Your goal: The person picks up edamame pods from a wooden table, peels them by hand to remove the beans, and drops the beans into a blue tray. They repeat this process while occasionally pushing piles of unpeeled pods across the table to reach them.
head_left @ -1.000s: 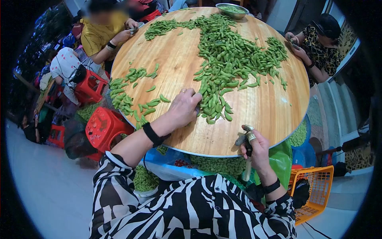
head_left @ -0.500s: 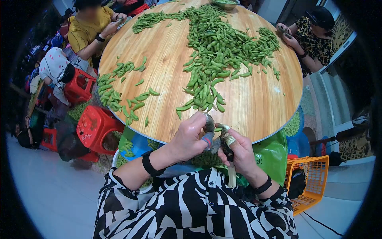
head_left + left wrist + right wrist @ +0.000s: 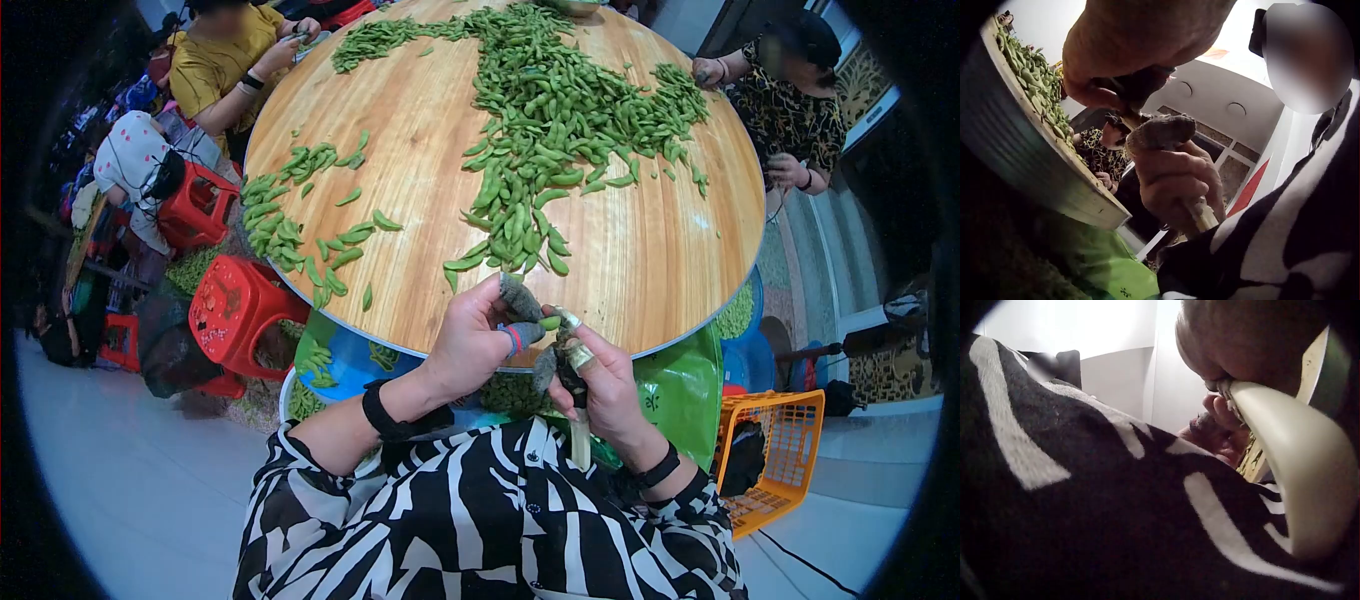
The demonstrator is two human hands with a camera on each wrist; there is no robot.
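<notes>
In the head view my left hand (image 3: 465, 335) is at the table's near edge, with grey fabric covers (image 3: 518, 300) on its thumb and a finger. It pinches a green edamame pod (image 3: 550, 323), whose end meets the fingertips of my right hand (image 3: 608, 392). My right hand grips a tool with a smooth cream handle (image 3: 1310, 462), which points down toward my shirt; its working end is hidden among the fingers. In the left wrist view the right hand's grey-covered digit (image 3: 1163, 132) lies close under the left hand.
A large heap of edamame pods (image 3: 550, 110) covers the middle of the round wooden table (image 3: 400, 130), with a smaller scatter (image 3: 270, 220) at left. Red stools (image 3: 235, 310) stand left, an orange crate (image 3: 790, 450) right. Two people sit across the table; a green bag (image 3: 680, 385) hangs below.
My left hand has come from the heap's near edge back to my right hand, now with a pod. The head view has shifted slightly. The person at right has moved their hands apart.
</notes>
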